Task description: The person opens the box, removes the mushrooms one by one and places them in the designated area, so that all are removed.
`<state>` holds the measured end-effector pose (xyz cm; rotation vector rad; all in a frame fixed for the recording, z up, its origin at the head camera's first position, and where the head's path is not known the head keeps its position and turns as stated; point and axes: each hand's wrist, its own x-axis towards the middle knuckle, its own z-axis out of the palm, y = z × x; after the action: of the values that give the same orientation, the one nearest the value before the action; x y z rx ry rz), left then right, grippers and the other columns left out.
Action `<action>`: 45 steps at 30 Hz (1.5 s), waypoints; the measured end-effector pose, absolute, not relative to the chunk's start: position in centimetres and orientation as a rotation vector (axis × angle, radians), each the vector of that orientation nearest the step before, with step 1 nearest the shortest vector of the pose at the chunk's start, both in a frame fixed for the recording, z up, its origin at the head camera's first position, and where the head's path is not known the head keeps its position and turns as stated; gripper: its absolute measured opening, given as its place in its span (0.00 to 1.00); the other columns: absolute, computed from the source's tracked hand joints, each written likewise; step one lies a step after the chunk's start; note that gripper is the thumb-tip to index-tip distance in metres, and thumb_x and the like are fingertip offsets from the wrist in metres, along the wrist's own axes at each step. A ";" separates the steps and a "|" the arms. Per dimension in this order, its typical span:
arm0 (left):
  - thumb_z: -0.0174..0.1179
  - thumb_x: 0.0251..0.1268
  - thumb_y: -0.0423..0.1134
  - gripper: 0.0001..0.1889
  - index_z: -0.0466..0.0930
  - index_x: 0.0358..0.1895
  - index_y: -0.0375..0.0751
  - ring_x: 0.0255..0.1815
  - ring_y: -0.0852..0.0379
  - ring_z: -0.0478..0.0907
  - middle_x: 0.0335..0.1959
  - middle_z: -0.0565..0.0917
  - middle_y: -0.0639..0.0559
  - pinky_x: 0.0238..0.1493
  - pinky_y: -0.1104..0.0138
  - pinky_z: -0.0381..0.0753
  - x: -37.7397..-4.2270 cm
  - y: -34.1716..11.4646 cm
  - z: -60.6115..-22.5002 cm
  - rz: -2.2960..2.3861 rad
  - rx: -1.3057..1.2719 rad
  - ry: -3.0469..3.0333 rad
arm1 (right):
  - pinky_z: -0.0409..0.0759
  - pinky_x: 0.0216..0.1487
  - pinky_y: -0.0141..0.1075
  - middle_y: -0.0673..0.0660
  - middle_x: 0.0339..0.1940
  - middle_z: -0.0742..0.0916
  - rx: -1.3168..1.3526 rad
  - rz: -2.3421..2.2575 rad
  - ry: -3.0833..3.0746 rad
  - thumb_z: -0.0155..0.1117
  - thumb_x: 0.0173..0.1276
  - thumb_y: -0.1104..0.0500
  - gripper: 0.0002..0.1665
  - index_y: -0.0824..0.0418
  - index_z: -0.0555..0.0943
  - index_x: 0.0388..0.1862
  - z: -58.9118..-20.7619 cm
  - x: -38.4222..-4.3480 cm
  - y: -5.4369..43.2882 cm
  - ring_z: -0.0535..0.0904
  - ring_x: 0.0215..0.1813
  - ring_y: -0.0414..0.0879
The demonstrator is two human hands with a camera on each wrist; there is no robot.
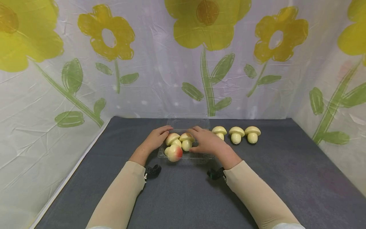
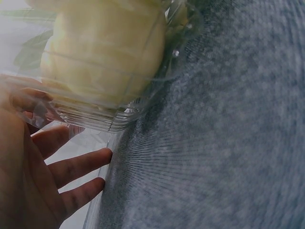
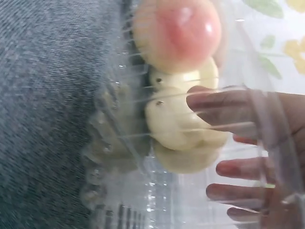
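A clear plastic clamshell box (image 1: 200, 156) lies on the table with its lid folded back. Inside its left half are two toy mushrooms, a left one (image 1: 172, 138) and a right one (image 1: 187, 145), plus a red-tipped one (image 1: 175, 153) at the front. My left hand (image 1: 155, 139) rests by the box's left side; its fingers (image 2: 78, 167) are extended and spread. Over the box's right half is my right hand (image 1: 208, 142), its fingers loosely extended and apart. Its thumb (image 3: 214, 102) lies close to the right mushroom; whether they touch, I cannot tell.
Right of the box, three more mushrooms stand in a row: a near one (image 1: 219, 131) partly behind my right hand, a middle one (image 1: 236, 135) and a far one (image 1: 253, 134). A flower-printed cloth (image 1: 160, 63) hangs behind the dark table (image 1: 183, 197).
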<state>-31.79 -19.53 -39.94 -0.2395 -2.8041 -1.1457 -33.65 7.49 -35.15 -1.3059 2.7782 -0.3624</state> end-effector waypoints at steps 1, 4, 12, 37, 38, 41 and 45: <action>0.42 0.86 0.41 0.23 0.71 0.75 0.40 0.79 0.41 0.59 0.78 0.66 0.44 0.75 0.43 0.62 -31.8 -19.5 -40.0 -1.141 -0.239 -2.806 | 0.81 0.57 0.51 0.62 0.75 0.72 -1.317 -0.350 2.777 0.75 0.68 0.45 0.48 0.56 0.65 0.81 -35.3 -33.6 7.4 0.78 0.64 0.59; 0.42 0.86 0.41 0.23 0.71 0.75 0.40 0.79 0.40 0.58 0.78 0.66 0.44 0.75 0.43 0.62 -31.8 -19.5 -39.9 -1.140 -0.239 -2.810 | 0.82 0.55 0.52 0.62 0.73 0.73 -1.343 -0.345 2.771 0.75 0.68 0.46 0.46 0.53 0.67 0.80 -35.6 -33.5 7.2 0.79 0.62 0.59; 0.42 0.86 0.42 0.23 0.72 0.75 0.42 0.79 0.41 0.59 0.78 0.66 0.45 0.75 0.43 0.62 -31.7 -19.4 -39.8 -1.162 -0.236 -2.804 | 0.81 0.55 0.49 0.61 0.72 0.74 -1.314 -0.341 2.797 0.78 0.64 0.45 0.48 0.53 0.66 0.78 -36.3 -33.3 6.6 0.80 0.60 0.57; 0.43 0.86 0.42 0.23 0.72 0.74 0.42 0.79 0.41 0.60 0.77 0.67 0.45 0.74 0.43 0.63 -31.8 -19.5 -40.0 -1.143 -0.237 -2.805 | 0.82 0.43 0.46 0.60 0.60 0.80 -1.217 -0.388 2.911 0.77 0.64 0.42 0.44 0.55 0.68 0.71 -36.7 -33.5 6.3 0.83 0.46 0.52; 0.43 0.86 0.42 0.23 0.72 0.75 0.41 0.79 0.41 0.59 0.78 0.67 0.45 0.74 0.43 0.63 -31.9 -19.5 -40.0 -1.147 -0.238 -2.803 | 0.82 0.43 0.46 0.60 0.59 0.80 -1.223 -0.399 2.906 0.77 0.64 0.42 0.43 0.55 0.68 0.70 -36.6 -33.5 6.4 0.82 0.46 0.52; 0.43 0.86 0.42 0.23 0.72 0.74 0.41 0.79 0.41 0.59 0.77 0.67 0.45 0.75 0.43 0.62 -31.8 -19.5 -40.0 -1.158 -0.237 -2.799 | 0.81 0.43 0.46 0.60 0.59 0.80 -1.235 -0.430 2.902 0.77 0.63 0.42 0.43 0.55 0.68 0.70 -36.1 -33.5 6.7 0.82 0.48 0.52; 0.43 0.86 0.42 0.23 0.72 0.74 0.42 0.79 0.42 0.60 0.77 0.67 0.45 0.75 0.43 0.62 -31.8 -19.5 -40.0 -1.151 -0.229 -2.800 | 0.81 0.43 0.47 0.61 0.64 0.78 -1.233 -0.459 2.901 0.77 0.63 0.43 0.48 0.56 0.65 0.75 -35.4 -33.2 7.1 0.82 0.52 0.54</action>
<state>-31.82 -19.52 -39.98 -0.2288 -2.8003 -1.1506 -33.23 7.07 -35.36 -1.2333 2.9006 -0.4591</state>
